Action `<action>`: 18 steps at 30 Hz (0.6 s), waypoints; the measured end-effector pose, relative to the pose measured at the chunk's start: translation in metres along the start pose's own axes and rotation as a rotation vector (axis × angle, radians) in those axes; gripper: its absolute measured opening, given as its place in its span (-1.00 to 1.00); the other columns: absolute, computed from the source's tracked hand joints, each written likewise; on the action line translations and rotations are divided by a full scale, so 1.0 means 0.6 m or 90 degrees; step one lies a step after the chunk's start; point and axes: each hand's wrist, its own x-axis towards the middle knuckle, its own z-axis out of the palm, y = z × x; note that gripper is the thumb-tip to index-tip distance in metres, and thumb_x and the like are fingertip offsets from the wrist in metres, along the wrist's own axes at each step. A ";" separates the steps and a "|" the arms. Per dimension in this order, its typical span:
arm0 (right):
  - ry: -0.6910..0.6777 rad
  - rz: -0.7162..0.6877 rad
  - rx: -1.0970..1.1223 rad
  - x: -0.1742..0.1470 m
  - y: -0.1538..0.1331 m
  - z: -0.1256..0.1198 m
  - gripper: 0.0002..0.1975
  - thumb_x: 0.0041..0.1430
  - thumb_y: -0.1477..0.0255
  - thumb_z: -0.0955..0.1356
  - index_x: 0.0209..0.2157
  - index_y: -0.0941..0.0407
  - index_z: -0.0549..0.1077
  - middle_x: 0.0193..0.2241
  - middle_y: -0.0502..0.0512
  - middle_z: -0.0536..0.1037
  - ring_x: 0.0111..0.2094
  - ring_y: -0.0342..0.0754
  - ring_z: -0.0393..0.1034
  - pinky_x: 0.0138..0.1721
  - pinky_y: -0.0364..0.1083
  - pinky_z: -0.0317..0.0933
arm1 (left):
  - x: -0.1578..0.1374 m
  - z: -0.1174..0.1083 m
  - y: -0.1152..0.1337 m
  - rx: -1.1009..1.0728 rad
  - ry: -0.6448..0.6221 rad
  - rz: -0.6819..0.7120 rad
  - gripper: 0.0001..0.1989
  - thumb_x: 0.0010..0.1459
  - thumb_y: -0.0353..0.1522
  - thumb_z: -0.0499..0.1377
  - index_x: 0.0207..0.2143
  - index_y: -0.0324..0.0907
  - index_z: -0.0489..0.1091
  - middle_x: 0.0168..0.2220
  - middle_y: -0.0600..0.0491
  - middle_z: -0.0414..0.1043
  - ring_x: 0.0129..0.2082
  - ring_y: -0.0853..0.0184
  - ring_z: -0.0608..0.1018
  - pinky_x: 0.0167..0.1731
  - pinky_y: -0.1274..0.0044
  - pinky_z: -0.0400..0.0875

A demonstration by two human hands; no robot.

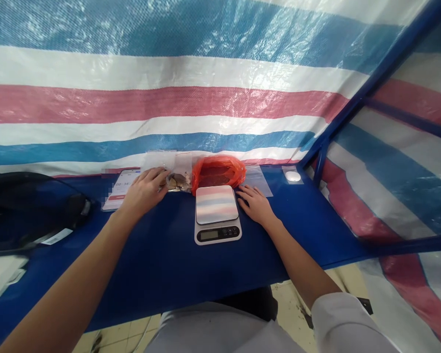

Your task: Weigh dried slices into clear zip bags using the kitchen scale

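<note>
The kitchen scale (217, 215) stood on the blue table (150, 274) between the two hands, and its plate (216, 202) showed only a reflection of the stripes, so I judged that nothing was being weighed. On its display (209, 235) I could read no number. Behind the scale, the red plastic bag (198, 172) was already open, with its mouth wide. The clear bag (178, 182) with brownish pieces lay to the left of it, off the plate. The left hand (146, 188) was beside this clear bag, its fingers loosely bent; whether they gripped the edge, I could not tell. The right hand (255, 203) lay released, fingers spread, holding nothing, near a flat clear sheet (260, 179). Taking out or sorting of the pieces seemed not yet done.
</note>
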 end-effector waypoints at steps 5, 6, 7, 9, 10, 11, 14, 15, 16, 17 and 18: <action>-0.005 -0.001 0.009 0.000 0.001 0.000 -0.66 0.36 0.39 0.27 0.07 0.05 0.54 0.20 0.16 0.48 0.26 0.14 0.34 0.31 0.23 0.16 | 0.003 0.003 -0.012 -0.035 0.010 0.002 -0.63 0.26 -0.32 0.00 0.02 -0.13 0.47 0.10 -0.14 0.48 0.12 0.03 0.50 0.17 0.18 0.39; -0.007 -0.001 0.010 0.000 0.001 -0.001 -0.66 0.36 0.39 0.27 0.07 0.05 0.54 0.20 0.16 0.48 0.26 0.14 0.33 0.31 0.23 0.16 | 0.003 0.004 -0.014 -0.040 0.012 0.000 -0.63 0.26 -0.33 0.00 0.02 -0.14 0.48 0.09 -0.14 0.49 0.11 0.03 0.50 0.15 0.18 0.40; -0.008 0.000 0.010 0.000 0.001 -0.001 -0.66 0.36 0.39 0.27 0.07 0.05 0.55 0.20 0.16 0.48 0.27 0.14 0.33 0.31 0.23 0.16 | 0.002 0.004 -0.015 -0.045 0.014 -0.001 -0.64 0.26 -0.33 0.01 0.01 -0.15 0.48 0.08 -0.15 0.49 0.11 0.03 0.50 0.14 0.17 0.41; -0.010 0.002 0.008 0.000 0.000 -0.002 -0.66 0.36 0.39 0.27 0.07 0.04 0.55 0.20 0.16 0.48 0.27 0.13 0.33 0.32 0.23 0.15 | 0.001 0.005 -0.017 -0.059 0.023 -0.002 -0.65 0.25 -0.34 0.01 0.00 -0.17 0.47 0.08 -0.16 0.50 0.09 0.03 0.51 0.13 0.16 0.42; -0.010 0.003 0.007 0.000 0.000 -0.003 -0.66 0.35 0.40 0.27 0.07 0.04 0.55 0.20 0.16 0.48 0.27 0.13 0.33 0.32 0.22 0.16 | 0.001 0.004 -0.016 -0.066 0.032 -0.002 -0.65 0.26 -0.34 0.02 0.00 -0.17 0.47 0.07 -0.16 0.50 0.08 0.03 0.52 0.13 0.16 0.42; -0.008 0.004 0.004 0.000 -0.001 -0.003 -0.67 0.35 0.40 0.28 0.07 0.04 0.55 0.20 0.15 0.48 0.27 0.13 0.33 0.32 0.22 0.16 | 0.000 0.003 -0.015 -0.073 0.043 -0.002 -0.66 0.26 -0.33 0.02 -0.01 -0.17 0.48 0.06 -0.16 0.51 0.06 0.04 0.53 0.12 0.16 0.43; 0.010 -0.002 -0.001 -0.001 -0.003 -0.003 -0.68 0.35 0.42 0.28 0.05 0.04 0.56 0.19 0.13 0.50 0.25 0.12 0.35 0.31 0.19 0.20 | 0.001 -0.005 -0.007 -0.086 0.087 -0.001 -0.68 0.26 -0.32 0.04 -0.05 -0.17 0.51 0.01 -0.16 0.54 0.02 0.06 0.56 0.09 0.20 0.46; 0.021 -0.006 -0.001 -0.001 -0.004 -0.004 -0.68 0.34 0.43 0.28 0.04 0.04 0.57 0.18 0.12 0.51 0.25 0.12 0.36 0.30 0.18 0.21 | 0.001 -0.009 -0.002 -0.092 0.101 -0.006 -0.69 0.25 -0.32 0.05 -0.07 -0.16 0.52 0.00 -0.14 0.55 0.02 0.06 0.57 0.08 0.22 0.47; 0.033 -0.010 0.000 -0.002 -0.004 -0.004 -0.68 0.35 0.43 0.27 0.03 0.04 0.57 0.17 0.11 0.52 0.24 0.11 0.37 0.30 0.16 0.22 | 0.001 -0.014 0.005 -0.102 0.115 -0.014 -0.71 0.25 -0.32 0.07 -0.08 -0.14 0.53 -0.01 -0.13 0.55 0.02 0.07 0.57 0.08 0.23 0.47; 0.045 -0.013 0.002 -0.002 -0.005 -0.005 -0.68 0.35 0.44 0.26 0.02 0.04 0.58 0.16 0.10 0.53 0.23 0.10 0.38 0.29 0.15 0.23 | 0.002 -0.020 0.013 -0.116 0.130 -0.028 -0.72 0.24 -0.32 0.09 -0.09 -0.12 0.53 -0.02 -0.11 0.56 0.02 0.08 0.58 0.08 0.24 0.47; 0.059 -0.015 0.005 -0.002 -0.006 -0.007 -0.68 0.36 0.44 0.26 0.01 0.04 0.58 0.15 0.09 0.54 0.23 0.10 0.39 0.29 0.14 0.24 | 0.001 -0.026 0.022 -0.134 0.146 -0.046 -0.73 0.23 -0.31 0.11 -0.09 -0.10 0.54 -0.01 -0.09 0.56 0.03 0.08 0.57 0.09 0.24 0.47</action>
